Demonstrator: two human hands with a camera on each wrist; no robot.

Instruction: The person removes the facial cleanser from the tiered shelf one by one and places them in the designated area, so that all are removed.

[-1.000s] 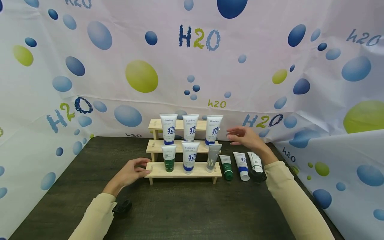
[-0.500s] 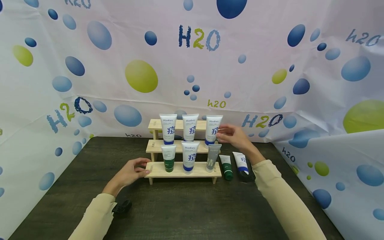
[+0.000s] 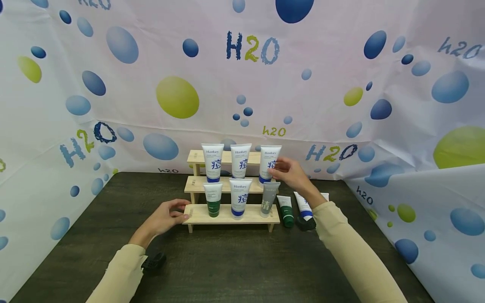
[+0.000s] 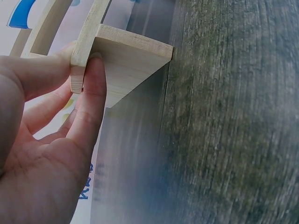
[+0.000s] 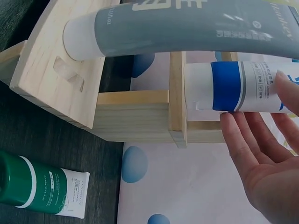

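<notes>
Right wrist view: the right hand [image 5: 271,172] has its grip around the white tube [image 5: 233,87], thumb on one side and fingers on the other, though the frame's edge cuts the hand off, so how firmly is hard to judge. A light grip should suit best, with the cap kept flat on the shelf and the knuckles clear of the grey tube [image 5: 187,28] in front. The left hand [image 4: 53,161] pinches the lowest shelf's end, which ought to steady the rack [image 4: 126,60] on the tabletop [image 3: 227,265]. The white tube stands upright at the right of the middle shelf, its flat top widest, with blue characters and a blue band above a white cap.
</notes>
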